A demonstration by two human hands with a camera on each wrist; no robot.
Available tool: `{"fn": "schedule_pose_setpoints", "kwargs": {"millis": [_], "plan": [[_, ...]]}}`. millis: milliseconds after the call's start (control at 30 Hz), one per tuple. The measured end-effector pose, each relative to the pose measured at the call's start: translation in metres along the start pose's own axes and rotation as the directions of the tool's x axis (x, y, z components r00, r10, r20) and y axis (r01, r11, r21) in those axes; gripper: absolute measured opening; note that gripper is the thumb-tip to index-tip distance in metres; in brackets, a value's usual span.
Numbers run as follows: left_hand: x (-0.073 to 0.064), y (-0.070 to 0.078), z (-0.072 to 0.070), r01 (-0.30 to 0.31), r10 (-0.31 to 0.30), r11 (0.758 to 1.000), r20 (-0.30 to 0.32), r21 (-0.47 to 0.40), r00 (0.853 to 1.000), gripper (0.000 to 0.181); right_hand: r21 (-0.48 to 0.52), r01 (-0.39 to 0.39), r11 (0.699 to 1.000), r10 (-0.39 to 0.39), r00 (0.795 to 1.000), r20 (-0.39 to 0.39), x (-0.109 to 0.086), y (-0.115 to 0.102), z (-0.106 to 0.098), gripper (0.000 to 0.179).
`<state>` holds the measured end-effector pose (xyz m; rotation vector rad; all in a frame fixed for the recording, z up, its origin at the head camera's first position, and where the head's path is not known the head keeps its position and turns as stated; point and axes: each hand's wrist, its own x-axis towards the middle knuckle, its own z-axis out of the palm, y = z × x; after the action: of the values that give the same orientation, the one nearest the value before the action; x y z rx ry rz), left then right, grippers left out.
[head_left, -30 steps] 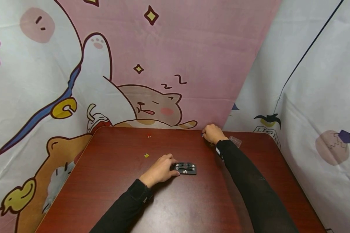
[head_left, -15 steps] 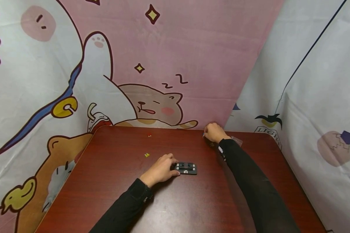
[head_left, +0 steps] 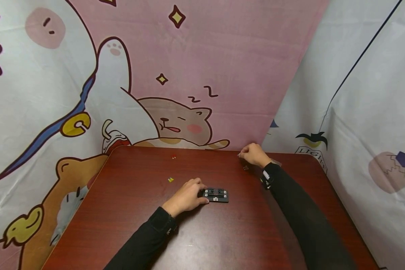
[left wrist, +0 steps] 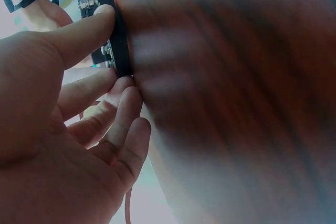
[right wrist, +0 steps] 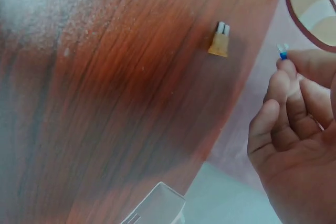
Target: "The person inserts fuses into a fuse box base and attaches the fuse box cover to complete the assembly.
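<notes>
My left hand [head_left: 186, 197] grips the left end of a flat black block [head_left: 218, 195] with silver terminals, lying on the table. In the left wrist view the thumb presses on top and the fingertips meet its edge. Near the table's back edge, my right hand [head_left: 256, 154] pinches a tiny blue blade fuse [right wrist: 283, 55] between thumb and forefinger, its pale end pointing outward. Most of that fuse is hidden by the fingertips. Below the hand lies an amber blade fuse [right wrist: 219, 45] with two pale prongs.
On the left of the reddish-brown table [head_left: 128, 213] lie small yellow pieces [head_left: 170, 180] and, farther back, red ones [head_left: 173, 156]. A clear plastic box [right wrist: 160, 203] sits beside the right wrist. Printed cloth [head_left: 243, 75] hangs right behind the table's back edge.
My right hand has drawn a little to the right with the blue fuse, leaving the amber fuse in plain sight. The left hand and the black block have stayed put.
</notes>
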<state>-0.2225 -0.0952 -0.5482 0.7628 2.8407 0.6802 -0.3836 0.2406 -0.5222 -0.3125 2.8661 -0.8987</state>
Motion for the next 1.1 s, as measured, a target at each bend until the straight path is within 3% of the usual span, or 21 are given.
{"fn": "schedule_pose_setpoints", "kwargs": {"millis": [233,400,467,633,800,1000,1100], "plan": [[0.000,0.000,0.003,-0.002,0.002,1.000,0.005,0.003,1.000,0.048,0.095,0.008,0.995,-0.007,1.000,-0.006,-0.025,-0.006,-0.005,0.021],[0.000,0.000,0.004,-0.002,0.002,1.000,0.000,-0.003,1.000,0.048,0.182,-0.019,0.983,0.011,0.999,0.047,-0.046,-0.019,-0.005,0.024],[0.000,-0.001,0.004,-0.001,0.001,1.000,-0.003,-0.003,1.000,0.048,0.180,0.000,0.984,-0.010,0.998,0.054,-0.054,-0.026,-0.004,0.021],[0.000,-0.001,0.005,-0.002,0.002,1.000,-0.001,0.001,1.000,0.048,0.078,0.132,0.988,-0.134,0.991,0.015,-0.073,-0.043,0.001,0.011],[0.001,-0.001,0.003,0.004,-0.004,1.000,-0.004,-0.005,1.000,0.047,0.039,0.255,0.966,-0.256,0.967,0.017,-0.090,-0.061,0.008,0.010],[0.002,-0.002,0.002,0.002,-0.002,1.000,-0.010,-0.008,1.000,0.046,-0.053,0.412,0.910,-0.411,0.911,0.038,-0.107,-0.078,0.022,0.011],[0.002,-0.001,0.001,0.002,-0.002,1.000,-0.007,-0.009,1.000,0.045,-0.121,0.447,0.886,-0.445,0.894,0.049,-0.114,-0.083,0.030,0.010]]}}
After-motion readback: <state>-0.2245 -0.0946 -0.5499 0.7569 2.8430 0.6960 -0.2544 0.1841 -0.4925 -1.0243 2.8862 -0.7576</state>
